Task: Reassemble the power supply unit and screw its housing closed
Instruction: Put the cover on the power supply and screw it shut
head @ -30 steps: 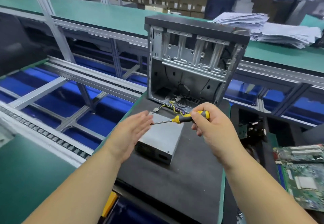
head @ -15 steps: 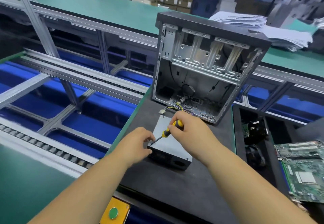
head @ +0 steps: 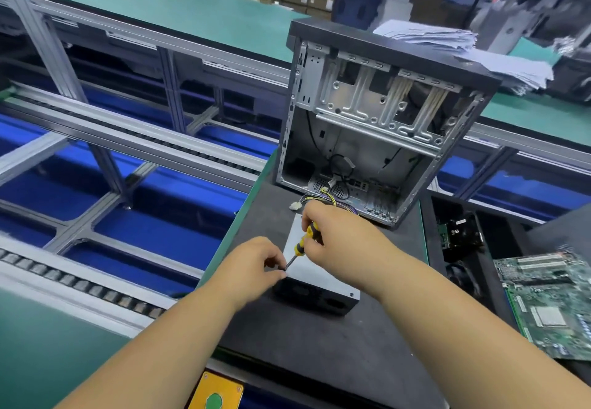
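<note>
Tilted steeper since before, screwdriver [head: 303, 242] points down-left; right hand [head: 335, 236] grips it, left hand [head: 256, 264] pinches its tip.

An open computer case [head: 380, 120] stands upright on the black mat [head: 319, 351], its bare metal drive cage facing the viewer. A stack of white papers [head: 463, 53] lies on the green bench [head: 179, 8] behind it. Green circuit boards [head: 550, 300] rest at the right. Aluminium conveyor rails [head: 128, 139] run over blue trays [head: 153, 236] at the left. A yellow plate with a green button [head: 215, 392] sits at the near edge
</note>
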`<state>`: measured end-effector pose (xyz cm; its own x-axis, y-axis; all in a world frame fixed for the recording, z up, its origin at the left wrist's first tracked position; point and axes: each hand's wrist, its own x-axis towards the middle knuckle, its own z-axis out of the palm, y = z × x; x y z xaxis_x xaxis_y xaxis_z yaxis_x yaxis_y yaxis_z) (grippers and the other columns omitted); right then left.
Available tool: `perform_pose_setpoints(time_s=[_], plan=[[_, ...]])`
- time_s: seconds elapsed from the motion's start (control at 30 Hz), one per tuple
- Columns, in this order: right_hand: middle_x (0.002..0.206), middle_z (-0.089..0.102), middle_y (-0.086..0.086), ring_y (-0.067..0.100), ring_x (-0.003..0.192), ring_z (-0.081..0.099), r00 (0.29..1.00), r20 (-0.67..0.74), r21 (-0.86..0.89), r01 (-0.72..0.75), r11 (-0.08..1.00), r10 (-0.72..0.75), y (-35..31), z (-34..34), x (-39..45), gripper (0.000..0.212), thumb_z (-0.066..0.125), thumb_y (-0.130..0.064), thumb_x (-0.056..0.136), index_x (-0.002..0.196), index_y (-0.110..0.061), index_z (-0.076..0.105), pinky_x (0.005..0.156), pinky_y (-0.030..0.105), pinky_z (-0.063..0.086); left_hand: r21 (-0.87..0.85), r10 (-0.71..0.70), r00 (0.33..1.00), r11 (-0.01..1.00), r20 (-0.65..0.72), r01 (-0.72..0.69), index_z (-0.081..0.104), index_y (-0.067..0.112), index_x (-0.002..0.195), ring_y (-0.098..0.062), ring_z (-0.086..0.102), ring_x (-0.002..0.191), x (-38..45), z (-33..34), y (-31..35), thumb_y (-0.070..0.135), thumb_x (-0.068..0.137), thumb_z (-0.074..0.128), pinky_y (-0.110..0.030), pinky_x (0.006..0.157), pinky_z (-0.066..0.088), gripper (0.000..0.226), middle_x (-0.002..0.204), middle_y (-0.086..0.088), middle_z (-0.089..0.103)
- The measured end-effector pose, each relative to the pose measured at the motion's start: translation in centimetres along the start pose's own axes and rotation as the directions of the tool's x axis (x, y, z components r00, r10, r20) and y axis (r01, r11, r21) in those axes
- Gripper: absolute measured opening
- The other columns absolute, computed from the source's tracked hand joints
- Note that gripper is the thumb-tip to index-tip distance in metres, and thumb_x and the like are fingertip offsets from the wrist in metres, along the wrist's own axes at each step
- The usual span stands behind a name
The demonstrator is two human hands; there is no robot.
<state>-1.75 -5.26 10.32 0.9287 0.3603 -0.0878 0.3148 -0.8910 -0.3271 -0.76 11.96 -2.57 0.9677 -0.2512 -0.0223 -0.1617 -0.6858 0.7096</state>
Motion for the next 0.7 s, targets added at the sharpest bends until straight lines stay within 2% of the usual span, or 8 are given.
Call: perform_pose_setpoints(time_s=[0.1,0.23,0.3,0.4,0.47,0.53,0.63,0.7], plan=[[0.103,0.062,-0.003,0.022,0.099,0.058,0.993,0.085,-0.078,0.083,0.993,-0.077,-0.8,-0.8,0.7,0.007,0.05,-0.018,0.092,0.093,-0.024,0.047,0.075,0.039,0.051,-0.006,-0.014,1.0,1.0,-0.002,0.014,0.065,0.035,0.074,-0.002,0.059,0.083,0.1,0.0,-0.1,0.026,0.079,0.077,-0.027,0.08,0.053,0.016,0.089,0.014,0.058],[0.103,0.052,-0.008,0.019,0.09,0.056,0.972,0.168,-0.182,0.194,0.964,-0.164,-1.1,-1.6,1.1,0.03,0.05,-0.001,0.089,0.097,-0.029,0.055,0.074,0.04,0.051,-0.022,-0.035,0.999,0.999,-0.005,0.035,0.064,0.033,0.071,-0.004,0.06,0.083,0.1,0.0,-0.2,0.026,0.079,0.078,-0.027,0.079,0.053,0.017,0.088,0.014,0.059],[0.101,0.052,-0.008,0.02,0.088,0.055,0.97,0.174,-0.24,0.208,0.948,-0.169,-1.2,-1.5,1.5,0.032,0.051,0.0,0.089,0.098,-0.03,0.056,0.07,0.038,0.05,-0.016,-0.037,0.999,0.999,-0.004,0.037,0.063,0.034,0.071,-0.004,0.06,0.082,0.1,-0.1,-0.1,0.027,0.079,0.077,-0.026,0.078,0.053,0.018,0.088,0.014,0.058],[0.087,0.053,-0.006,0.022,0.082,0.053,0.985,0.129,-0.33,0.155,0.931,-0.118,-1.3,-1.3,2.4,0.009,0.058,-0.018,0.092,0.097,-0.024,0.053,0.053,0.031,0.037,-0.009,-0.04,0.999,0.999,0.011,0.04,0.063,0.034,0.071,-0.004,0.059,0.084,0.2,-0.2,0.0,0.025,0.079,0.077,-0.024,0.079,0.052,0.018,0.089,0.014,0.058],[0.082,0.056,-0.005,0.025,0.077,0.053,0.994,0.087,-0.403,0.09,0.911,-0.059,-1.5,-1.1,2.8,0.021,0.053,-0.041,0.096,0.095,-0.02,0.055,0.047,0.028,0.027,-0.008,-0.041,0.999,0.999,0.017,0.042,0.063,0.035,0.072,-0.003,0.059,0.085,0.2,-0.2,-0.2,0.023,0.078,0.077,-0.023,0.079,0.051,0.02,0.089,0.014,0.057],[0.09,0.064,-0.003,0.026,0.075,0.056,0.998,0.049,-0.497,0.058,0.866,-0.039,-1.6,-0.4,3.1,0.039,0.04,-0.049,0.099,0.095,-0.018,0.064,0.047,0.026,0.027,0.001,-0.039,0.999,0.999,0.019,0.039,0.062,0.036,0.073,-0.002,0.058,0.084,0.2,-0.2,-0.3,0.023,0.078,0.077,-0.022,0.079,0.05,0.021,0.089,0.014,0.057],[0.11,0.067,-0.005,0.026,0.087,0.061,1.0,0.002,-0.436,0.025,0.9,-0.026,-1.3,0.1,2.8,0.039,0.034,-0.049,0.099,0.082,-0.022,0.058,0.056,0.028,0.04,0.011,-0.032,0.999,0.999,0.026,0.032,0.061,0.037,0.073,-0.001,0.058,0.084,0.3,-0.1,-0.2,0.024,0.078,0.077,-0.02,0.078,0.05,0.021,0.089,0.015,0.057],[0.114,0.061,-0.005,0.024,0.097,0.059,0.998,0.001,-0.263,0.055,0.963,-0.056,-1.0,-0.1,2.6,0.025,0.042,-0.041,0.094,0.094,-0.023,0.058,0.068,0.033,0.044,0.017,-0.03,0.999,0.999,0.029,0.029,0.06,0.038,0.072,-0.003,0.058,0.084,0.3,-0.1,-0.2,0.024,0.078,0.077,-0.021,0.078,0.05,0.022,0.089,0.015,0.057]])
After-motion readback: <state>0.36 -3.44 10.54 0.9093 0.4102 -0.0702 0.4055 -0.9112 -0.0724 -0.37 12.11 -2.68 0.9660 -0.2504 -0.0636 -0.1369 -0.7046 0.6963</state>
